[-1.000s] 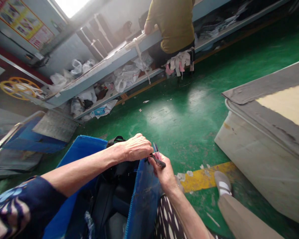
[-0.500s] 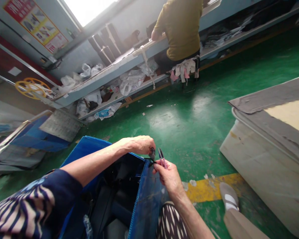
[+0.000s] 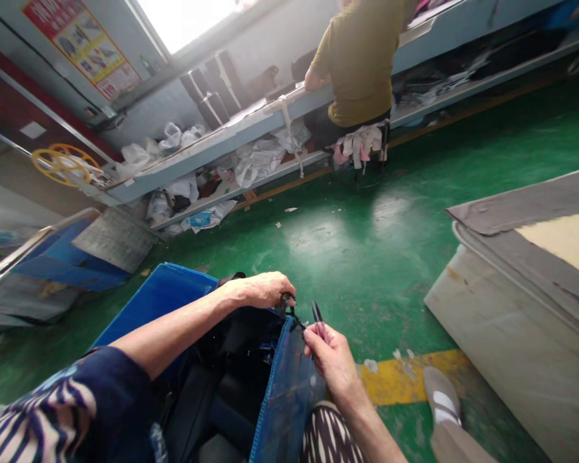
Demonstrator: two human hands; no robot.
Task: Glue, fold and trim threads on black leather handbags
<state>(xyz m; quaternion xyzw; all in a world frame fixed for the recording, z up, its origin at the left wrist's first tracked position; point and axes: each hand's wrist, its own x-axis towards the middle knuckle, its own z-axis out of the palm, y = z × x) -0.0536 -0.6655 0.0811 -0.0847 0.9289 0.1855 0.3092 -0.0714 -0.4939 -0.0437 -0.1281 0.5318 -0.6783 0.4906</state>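
Note:
My left hand (image 3: 269, 289) is closed over a small black strap piece (image 3: 287, 303), just above the near corner of a blue bin (image 3: 276, 360). Its exact kind is partly hidden by my fingers. My right hand (image 3: 335, 357) is closed around purple-handled thread snips (image 3: 319, 319), whose dark pointed blades stick up slightly apart. Between thumb and forefinger the same hand also pinches the thin black end running from the strap piece. Dark folded goods (image 3: 212, 392) lie inside the bin, under my left forearm.
A co-worker in an olive shirt (image 3: 364, 64) sits at a long bench (image 3: 260, 125) with plastic bags on its lower shelf. On the right stands a large pale bin (image 3: 502, 328) with grey cloth on top. Another blue bin (image 3: 72, 257) is at left.
My left hand has shifted slightly left with the black strap piece, and my right hand a little right and down. The black end between them now shows longer. The view has tilted slightly.

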